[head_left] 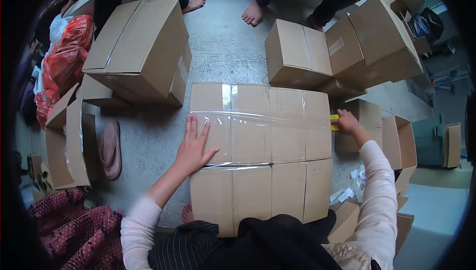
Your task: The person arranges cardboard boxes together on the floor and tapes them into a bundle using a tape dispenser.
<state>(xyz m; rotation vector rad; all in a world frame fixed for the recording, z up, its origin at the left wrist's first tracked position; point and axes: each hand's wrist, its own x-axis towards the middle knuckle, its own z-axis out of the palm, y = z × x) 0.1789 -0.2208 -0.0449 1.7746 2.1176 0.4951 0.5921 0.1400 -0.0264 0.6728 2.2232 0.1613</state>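
Note:
A wide, closed cardboard box [253, 190] lies in front of me with a lengthwise seam. My left hand [195, 143] rests flat on its left part, fingers spread, at the end of a strip of clear tape [248, 115]. The strip runs across the top towards the right edge. There my right hand [348, 121] is closed around a yellow tape dispenser [334, 122], largely hidden by the fingers and box edge. Shiny older-looking tape bands also cross the box.
Stacked cardboard boxes stand at left [144, 47] and right [297, 49]. Two people's bare feet show at the far side. Red plastic bags [64, 67], an open box [69, 141] and a slipper [110, 149] are at left. White scraps [349, 188] and a green bin [429, 143] are at right.

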